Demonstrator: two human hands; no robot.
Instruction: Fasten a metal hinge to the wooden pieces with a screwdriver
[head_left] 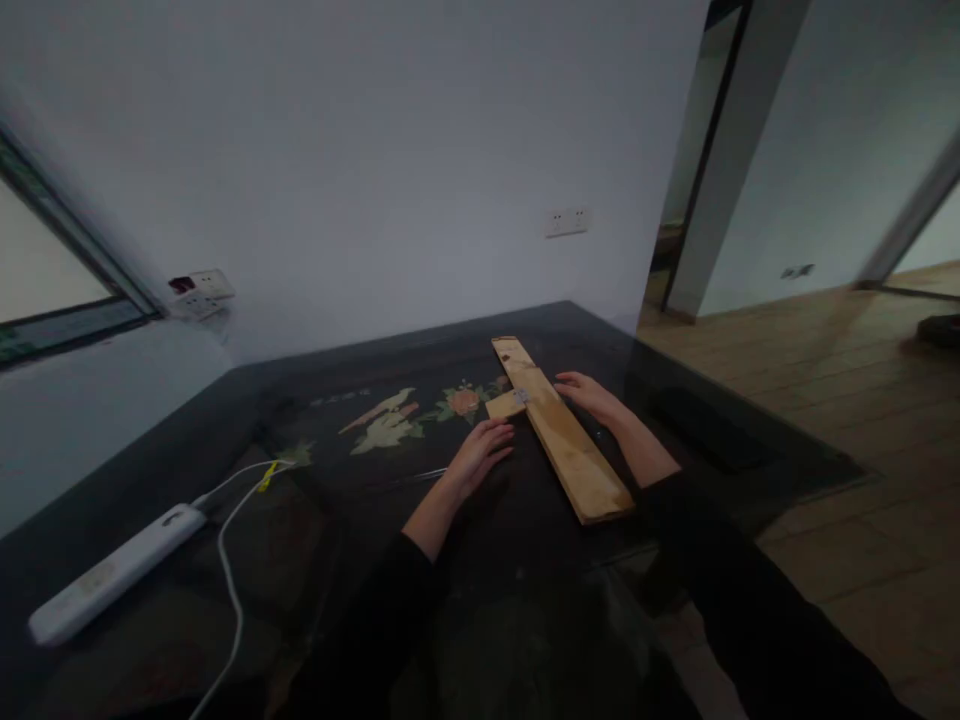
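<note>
A long, flat tan piece (564,440), which looks like folded cardboard or a thin board, lies lengthwise on the dark table (465,560). A small tan flap (504,405) sticks out from its left side, with a greyish patch where the two meet. My left hand (480,455) is just below that flap, its fingers extended and slightly spread, holding nothing. On the other side, my right hand (596,402) is beside the long piece's right edge with fingers stretched out. Whether its fingertips touch the edge, I cannot tell.
A white power strip (116,575) lies at the left, its white cable (229,570) looping toward me with a yellow tie. Bird and flower pictures (390,425) decorate the tabletop. Behind stands a wall with sockets (566,222). The table's right edge borders a wooden floor (795,370).
</note>
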